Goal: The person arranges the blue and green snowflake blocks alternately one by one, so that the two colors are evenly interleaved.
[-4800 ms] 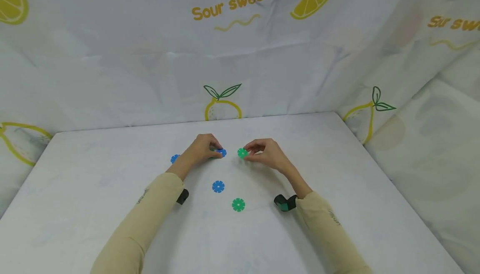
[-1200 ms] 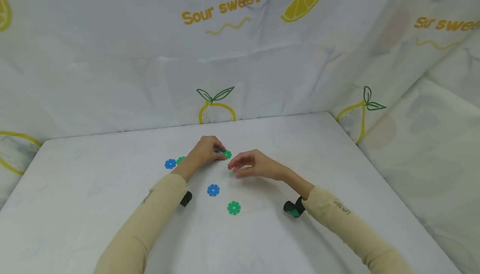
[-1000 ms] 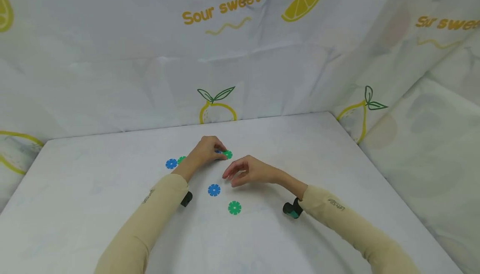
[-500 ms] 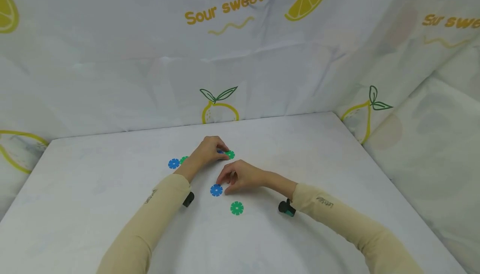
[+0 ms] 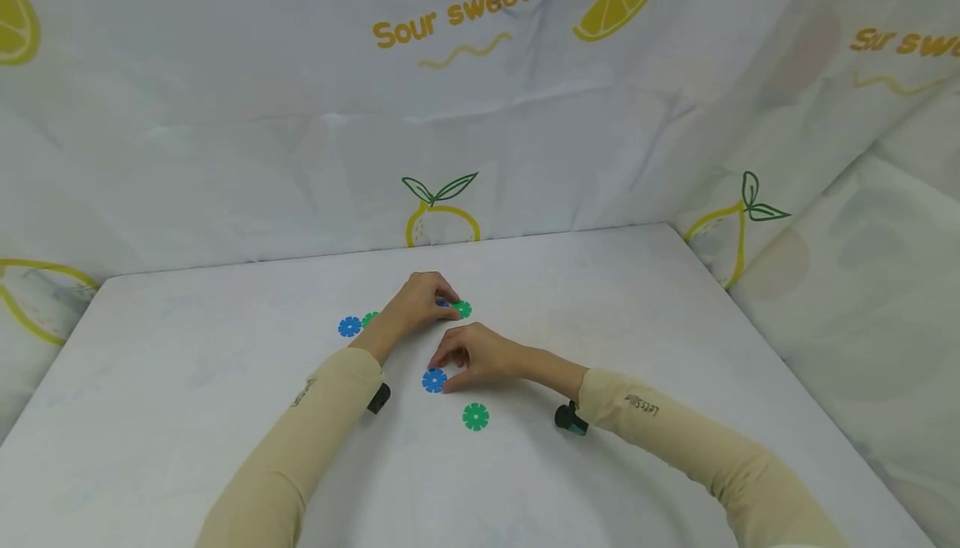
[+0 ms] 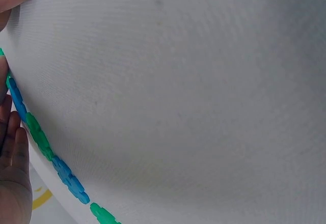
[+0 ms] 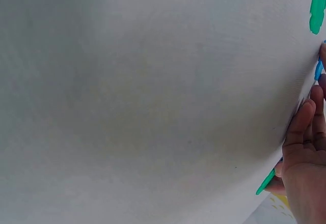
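Near the back of the table my left hand [image 5: 422, 301] holds a green snowflake disc [image 5: 464, 309] by its edges, thumb on the near side and finger on the far side. A blue snowflake disc [image 5: 442, 304] adjoins it, mostly hidden by that hand. In front of it my right hand [image 5: 483, 354] has thumb and fingertip at opposite edges of another blue disc [image 5: 434, 380], lying flat. The left wrist view shows green and blue discs [image 6: 70, 179] in a line beside my left fingers [image 6: 11, 150]. My right fingers [image 7: 304, 117] also show in the right wrist view.
A loose green disc [image 5: 476, 416] lies nearest me, just right of the blue one. Left of my left forearm are a blue disc [image 5: 349, 327] and a partly covered green disc [image 5: 369, 319]. A printed cloth [image 5: 300, 173] stands behind the white table [image 5: 225, 348].
My right hand has let go of the green disc, now in my left hand's grip at the row's right end. It has come nearer and down to the loose blue disc.
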Available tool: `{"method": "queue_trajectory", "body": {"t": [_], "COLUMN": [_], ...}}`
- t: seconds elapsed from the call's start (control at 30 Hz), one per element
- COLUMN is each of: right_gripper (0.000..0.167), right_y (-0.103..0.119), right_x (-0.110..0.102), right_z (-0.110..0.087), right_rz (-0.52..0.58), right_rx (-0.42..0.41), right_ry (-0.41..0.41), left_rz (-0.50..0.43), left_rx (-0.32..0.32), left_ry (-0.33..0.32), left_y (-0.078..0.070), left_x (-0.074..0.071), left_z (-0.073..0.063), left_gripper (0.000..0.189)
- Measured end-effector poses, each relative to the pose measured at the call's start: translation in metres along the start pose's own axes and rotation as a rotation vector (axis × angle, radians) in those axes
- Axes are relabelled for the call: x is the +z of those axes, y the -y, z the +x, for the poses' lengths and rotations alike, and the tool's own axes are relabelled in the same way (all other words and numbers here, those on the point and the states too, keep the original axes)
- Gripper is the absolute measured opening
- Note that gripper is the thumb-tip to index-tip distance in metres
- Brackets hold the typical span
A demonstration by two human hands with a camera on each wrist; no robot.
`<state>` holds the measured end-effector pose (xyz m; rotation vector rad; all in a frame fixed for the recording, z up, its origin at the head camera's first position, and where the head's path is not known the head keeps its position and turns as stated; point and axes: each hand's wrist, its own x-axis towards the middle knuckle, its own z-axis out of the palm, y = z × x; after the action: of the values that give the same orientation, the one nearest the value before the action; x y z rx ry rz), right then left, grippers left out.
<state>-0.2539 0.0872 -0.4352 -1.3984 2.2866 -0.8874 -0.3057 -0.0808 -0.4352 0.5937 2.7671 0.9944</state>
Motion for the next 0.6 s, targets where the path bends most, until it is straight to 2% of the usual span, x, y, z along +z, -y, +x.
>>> {"method": "queue_trajectory", "body": {"t": [0.33,0.6], "right_gripper": [0.027,0.030], "right_y": [-0.0032,-0.0030], "right_x": [0.0022,-0.0024], "right_z": [-0.0002,0.0035], "right_rz": [0.017,0.012], "right_rx": [-0.006,-0.019], "right_ry": [-0.015,0.074], "left_rz": [0.014,0.019], "left_rx": [-0.027,0.002], "left_ry": [0.014,0.016], "left_y": [-0.0036,-0.0043], "left_x": [-0.0018,-0.0024], "left_z": [0.0001,-0.0005], "left_gripper": [0.024,0.022]}}
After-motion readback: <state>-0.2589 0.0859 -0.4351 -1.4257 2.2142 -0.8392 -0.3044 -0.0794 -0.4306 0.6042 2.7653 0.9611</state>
